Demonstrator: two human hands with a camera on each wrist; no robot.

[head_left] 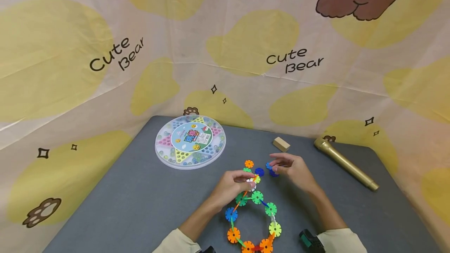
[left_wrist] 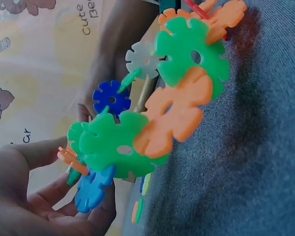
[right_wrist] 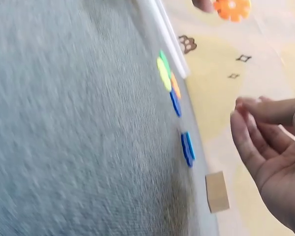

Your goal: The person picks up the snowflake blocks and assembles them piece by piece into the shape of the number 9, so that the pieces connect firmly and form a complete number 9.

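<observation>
A ring-shaped chain of notched plastic snowflake discs (head_left: 275,229) in green, orange, blue and yellow lies over the table in front of me. My left hand (head_left: 227,186) pinches its far end, close to a white disc and an orange one. In the left wrist view, a green disc (left_wrist: 105,142) and a light blue disc (left_wrist: 92,189) are right by the fingers. My right hand (head_left: 293,170) hovers over two loose blue discs (right_wrist: 187,149). Its fingers are loosely bent, and the right wrist view shows nothing between them.
Several loose discs, one of them orange (head_left: 249,163), lie beyond the left hand. A round marble game board (head_left: 219,149) stands at the back left. A wooden block (head_left: 281,144) is at the back, and a gold tube (head_left: 348,165) lies on the right. Patterned cloth surrounds the grey table (head_left: 116,206).
</observation>
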